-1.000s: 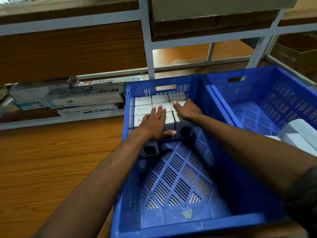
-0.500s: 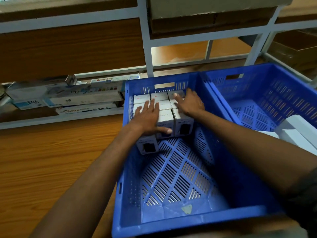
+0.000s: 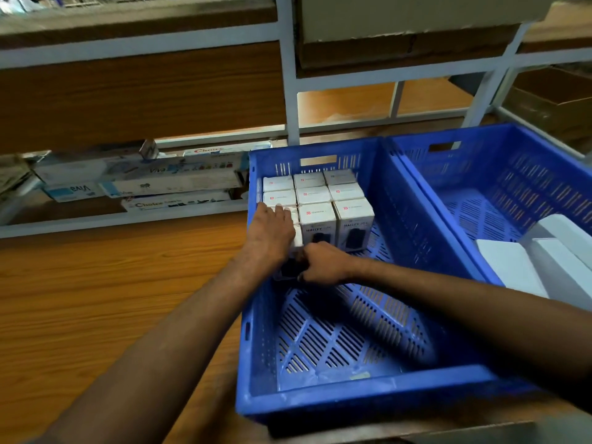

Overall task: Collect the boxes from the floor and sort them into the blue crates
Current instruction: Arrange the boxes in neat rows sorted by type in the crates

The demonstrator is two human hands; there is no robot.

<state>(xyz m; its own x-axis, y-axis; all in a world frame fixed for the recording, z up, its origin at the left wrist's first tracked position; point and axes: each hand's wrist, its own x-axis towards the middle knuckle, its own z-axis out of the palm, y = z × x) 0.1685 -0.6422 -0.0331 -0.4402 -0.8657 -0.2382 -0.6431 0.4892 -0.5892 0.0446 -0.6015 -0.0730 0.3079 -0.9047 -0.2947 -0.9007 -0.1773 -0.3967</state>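
Down at the near-left corner of the packed block, the left hand (image 3: 272,233) is lying flat, fingers stretched over the top of the front-left box (image 3: 297,233) and pressing on it. The right hand (image 3: 323,264) is curling its fingers around that box's lower front, right by the dark print, so both hands are working one carton.

That box is standing just beside its neighbours among the small white boxes (image 3: 315,195), which are filling the far end of the left blue crate (image 3: 368,389) three across and three deep. Every one is standing upright, long axis vertical, logo end facing up and printed front facing the person. The held one is looking the same way, though the hands are hiding most of it.

By my read, this is the seating step: nudging the last box flush to close the third row. Next, I'd say, calls for a firm push back and left, then letting go and reaching for more stock.

Over in the right blue crate (image 3: 474,161), larger white boxes (image 3: 509,267) are lying flat. Both crates are sitting on the wooden floor (image 3: 112,299), with long cartons (image 3: 179,184) stacked under the rack beyond.
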